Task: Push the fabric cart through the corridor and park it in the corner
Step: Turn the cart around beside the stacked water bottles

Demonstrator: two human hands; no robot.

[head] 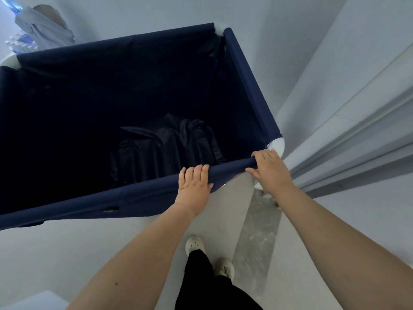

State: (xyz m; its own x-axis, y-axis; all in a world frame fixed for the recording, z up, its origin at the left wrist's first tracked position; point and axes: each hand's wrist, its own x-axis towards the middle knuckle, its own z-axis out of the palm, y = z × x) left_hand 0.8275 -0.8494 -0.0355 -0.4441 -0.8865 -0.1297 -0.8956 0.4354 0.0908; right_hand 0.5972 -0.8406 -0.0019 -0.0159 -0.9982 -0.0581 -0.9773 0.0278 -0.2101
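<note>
A large navy fabric cart point(245, 81) with white corner joints fills the middle and left of the view. Dark crumpled cloth point(169, 146) lies at its bottom. Both hands grip the cart's near rim. My left hand point(194, 184) wraps its fingers over the rim near the middle. My right hand point(270, 171) holds the same rim close to the near right white corner point(278, 145).
A white door frame with ridged moulding point(348, 142) runs along the right, very near the cart's right corner. A grey threshold strip point(257, 238) crosses the pale floor under me. Light fabric bundles and bottles point(40, 30) sit at the far left.
</note>
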